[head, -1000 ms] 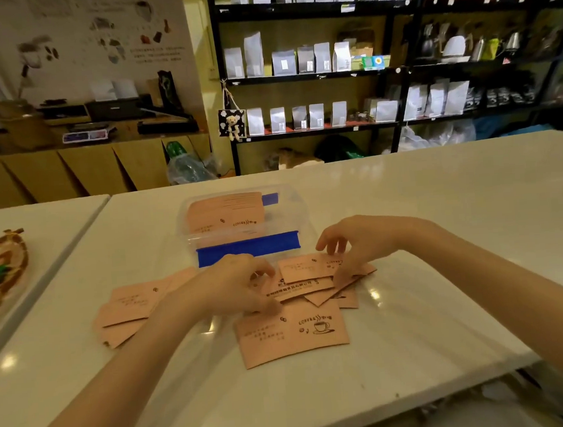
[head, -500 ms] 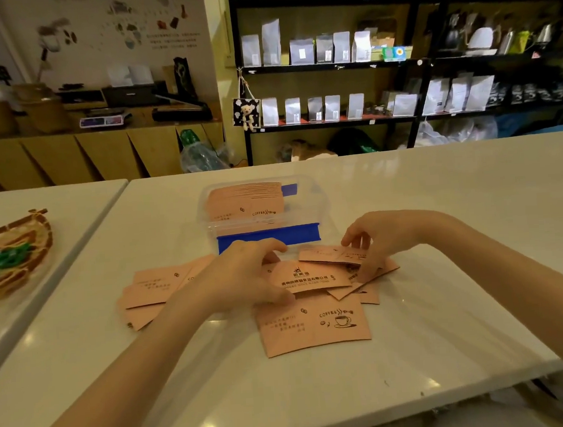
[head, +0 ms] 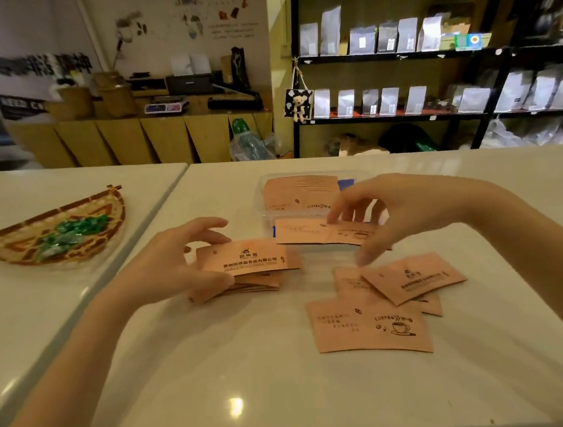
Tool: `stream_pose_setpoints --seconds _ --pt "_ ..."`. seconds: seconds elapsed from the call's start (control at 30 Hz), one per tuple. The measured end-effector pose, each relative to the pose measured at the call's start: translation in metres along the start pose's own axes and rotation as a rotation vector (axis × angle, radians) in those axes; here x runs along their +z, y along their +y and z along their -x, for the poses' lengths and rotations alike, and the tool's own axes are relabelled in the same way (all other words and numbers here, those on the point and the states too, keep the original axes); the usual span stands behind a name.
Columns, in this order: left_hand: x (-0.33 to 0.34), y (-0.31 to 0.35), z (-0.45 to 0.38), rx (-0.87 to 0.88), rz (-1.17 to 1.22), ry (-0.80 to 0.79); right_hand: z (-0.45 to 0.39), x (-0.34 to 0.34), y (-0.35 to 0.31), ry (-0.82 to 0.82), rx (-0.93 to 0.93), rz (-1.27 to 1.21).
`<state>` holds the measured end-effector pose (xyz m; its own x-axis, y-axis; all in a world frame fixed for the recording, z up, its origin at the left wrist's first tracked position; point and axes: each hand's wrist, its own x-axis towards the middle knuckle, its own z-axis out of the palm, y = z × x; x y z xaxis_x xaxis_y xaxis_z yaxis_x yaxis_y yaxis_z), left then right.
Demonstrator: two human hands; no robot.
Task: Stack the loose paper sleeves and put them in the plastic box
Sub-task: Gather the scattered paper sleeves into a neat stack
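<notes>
My left hand point(head: 177, 264) grips a small stack of pinkish-brown paper sleeves point(head: 247, 269) just above the white table. To its right, my right hand point(head: 403, 211) pinches one sleeve point(head: 311, 233) and holds it in the air in front of the clear plastic box point(head: 260, 198). The box stands at the table's middle and has several sleeves point(head: 292, 192) upright inside. Three loose sleeves lie on the table under my right forearm: one with a coffee cup print point(head: 368, 329), one on top at an angle point(head: 414, 277) and one partly covered point(head: 348, 282).
A woven basket point(head: 83, 210) with green wrapped sweets sits on the neighbouring table at left. A gap point(head: 160, 215) runs between the two white tables. Shelves with white pouches point(head: 399, 101) and a wooden counter point(head: 135, 137) stand behind.
Both hands have lifted off the pile. The left now holds a gathered stack, the right has picked up one sleeve. The sleeves at the left of the table are gone from there.
</notes>
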<state>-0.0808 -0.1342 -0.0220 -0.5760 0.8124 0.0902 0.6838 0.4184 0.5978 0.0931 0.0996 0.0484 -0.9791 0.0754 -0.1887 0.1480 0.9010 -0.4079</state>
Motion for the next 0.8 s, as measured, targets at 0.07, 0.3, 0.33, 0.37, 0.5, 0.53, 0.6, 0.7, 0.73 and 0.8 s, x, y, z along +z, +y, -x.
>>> stream_pose_setpoints --seconds 0.07,0.3,0.33,0.37,0.5,0.53,0.6,0.7,0.73,0.8 --pt "-0.001 -0.009 0.002 -0.037 0.011 0.031 -0.014 0.008 -0.012 0.072 -0.082 0.045" --pt "0.012 -0.028 0.003 -0.098 0.139 0.069 -0.061 0.051 -0.037 0.119 -0.243 0.098" --pt "0.013 -0.029 0.003 -0.098 0.150 0.071 -0.066 0.056 -0.039 0.119 -0.253 0.121" --pt "0.014 -0.029 0.004 -0.099 0.158 0.071 -0.071 0.060 -0.041 0.118 -0.267 0.142" --pt "0.014 -0.037 0.005 -0.098 0.135 0.052 -0.080 0.075 -0.040 0.116 -0.297 0.150" --pt "0.014 -0.038 0.005 -0.101 0.117 0.046 -0.082 0.078 -0.038 0.117 -0.297 0.148" --pt "0.015 -0.039 0.004 -0.098 0.077 0.045 -0.084 0.083 -0.035 0.120 -0.296 0.154" --pt "0.015 -0.040 0.004 -0.075 0.044 0.053 -0.086 0.088 -0.032 0.119 -0.290 0.164" --pt "0.016 -0.040 0.004 -0.071 0.033 0.052 -0.087 0.089 -0.031 0.120 -0.287 0.164" --pt "0.016 -0.040 0.004 -0.069 0.005 0.045 -0.086 0.090 -0.031 0.116 -0.282 0.170"
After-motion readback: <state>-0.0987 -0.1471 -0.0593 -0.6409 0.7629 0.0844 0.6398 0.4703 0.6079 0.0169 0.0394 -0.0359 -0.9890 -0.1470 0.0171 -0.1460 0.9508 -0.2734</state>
